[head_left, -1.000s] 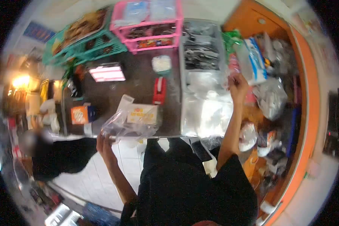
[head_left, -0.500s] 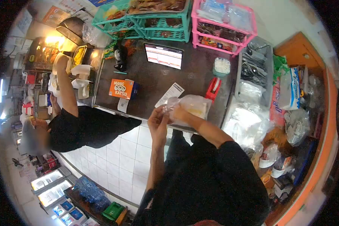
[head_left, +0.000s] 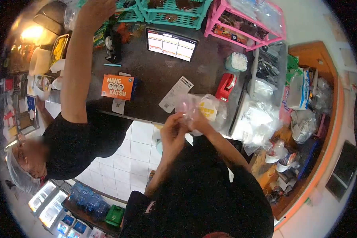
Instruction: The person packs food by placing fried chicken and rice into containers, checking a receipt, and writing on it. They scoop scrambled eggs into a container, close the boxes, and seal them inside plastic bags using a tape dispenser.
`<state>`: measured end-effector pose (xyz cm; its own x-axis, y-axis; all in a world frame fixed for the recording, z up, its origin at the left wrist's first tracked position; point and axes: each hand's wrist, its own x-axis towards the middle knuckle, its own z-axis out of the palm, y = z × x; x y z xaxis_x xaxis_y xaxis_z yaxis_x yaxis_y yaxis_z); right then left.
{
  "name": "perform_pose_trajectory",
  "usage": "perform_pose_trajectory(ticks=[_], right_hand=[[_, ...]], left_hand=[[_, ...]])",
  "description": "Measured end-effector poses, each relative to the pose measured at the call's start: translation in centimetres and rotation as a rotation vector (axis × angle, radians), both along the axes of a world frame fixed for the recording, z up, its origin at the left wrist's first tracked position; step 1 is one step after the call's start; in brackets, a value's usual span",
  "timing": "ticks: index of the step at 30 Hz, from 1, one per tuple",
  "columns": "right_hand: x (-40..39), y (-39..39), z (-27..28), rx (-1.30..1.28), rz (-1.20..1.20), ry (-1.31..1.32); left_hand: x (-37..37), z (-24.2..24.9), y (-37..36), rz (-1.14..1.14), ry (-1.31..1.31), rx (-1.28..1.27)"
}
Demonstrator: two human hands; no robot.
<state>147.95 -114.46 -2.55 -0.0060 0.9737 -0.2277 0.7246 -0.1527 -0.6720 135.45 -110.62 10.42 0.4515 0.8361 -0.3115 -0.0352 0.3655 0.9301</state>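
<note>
Both my hands are at a clear plastic bag (head_left: 217,122) at the counter's front edge. Inside the bag is a pale item with yellow print (head_left: 208,109). My left hand (head_left: 173,129) pinches the gathered plastic at the bag's left end. My right hand (head_left: 198,122) lies close beside it, its fingers closed on the bag's top, partly blurred. A printed receipt (head_left: 176,94) lies just behind the bag. To the right of the receipt stands a red tape dispenser (head_left: 226,87).
An orange box (head_left: 118,87) and a tablet (head_left: 171,44) are on the dark counter. Teal baskets (head_left: 172,20) and a pink rack (head_left: 246,35) line the back. A co-worker's raised arm (head_left: 76,75) crosses the left side; plastic bags (head_left: 260,115) lie at right.
The co-worker's arm has swung up toward the back baskets. The view has shifted. My hands remain together at the bag, whose yellow print now shows more clearly.
</note>
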Motion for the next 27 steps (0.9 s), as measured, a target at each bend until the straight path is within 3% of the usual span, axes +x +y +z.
perform_pose_trajectory(ticks=[1,2,4,6,8,10,11,12,14,16,18,20,21,23,24,26,27], right_hand=[[2.4,0.5,2.8,-0.336,0.337,-0.265],[4.2,-2.1,6.7,0.154,0.120,-0.220],[7.1,-5.9,12.9,-0.370,0.122,-0.490],[9.9,-7.1,19.0,-0.574,0.055,-0.300],[11.7,-7.4,22.9,-0.143,-0.082,0.214],[14.1,-11.4,21.6,0.099,-0.405,0.101],[15.6,-14.7,17.4,0.297,-0.696,0.303],[16.0,-16.3,13.8,0.265,-0.916,0.360],[15.5,-18.4,6.0,-0.261,-0.851,0.389],[11.7,-15.0,2.7,-0.174,-0.720,0.337],[9.9,-12.3,-2.6,0.224,-0.379,-0.011],[7.5,-8.4,-4.4,-0.145,-0.513,0.012],[6.8,-6.8,-4.5,-0.144,-0.514,0.019],[6.5,-4.1,-3.9,-0.093,-0.504,0.080],[6.8,-5.0,-5.7,-0.094,-0.500,0.088],[7.8,-6.3,-8.6,0.302,-0.460,0.230],[8.0,-6.1,-8.6,0.507,-0.451,0.091]], left_hand=[[-0.8,0.4,0.4,0.044,-0.004,-0.048],[-1.6,0.9,0.7,0.085,-0.007,-0.095],[-2.5,1.9,1.3,0.073,0.048,-0.114],[-3.4,2.5,1.7,-0.089,0.176,-0.109],[-5.1,2.6,2.1,-0.197,0.321,0.229],[-7.7,0.1,3.7,-0.140,0.376,0.389],[-8.5,-1.7,4.2,-0.124,0.499,0.432],[-8.9,-4.4,4.7,-0.164,0.564,0.514],[-7.3,-10.2,5.1,-0.309,0.581,0.545],[-3.3,-15.5,5.1,-0.490,0.538,0.669],[0.2,-21.5,4.7,-0.851,0.491,0.805],[4.8,-22.3,4.0,-0.988,0.412,0.790],[5.5,-22.4,3.1,-0.991,0.419,0.790],[6.3,-21.5,1.9,-0.670,0.377,0.944],[5.9,-21.0,1.6,-0.671,0.386,0.942],[6.3,-18.6,2.1,-0.372,0.260,0.055],[5.5,-19.2,2.2,-0.385,0.271,-0.022]])
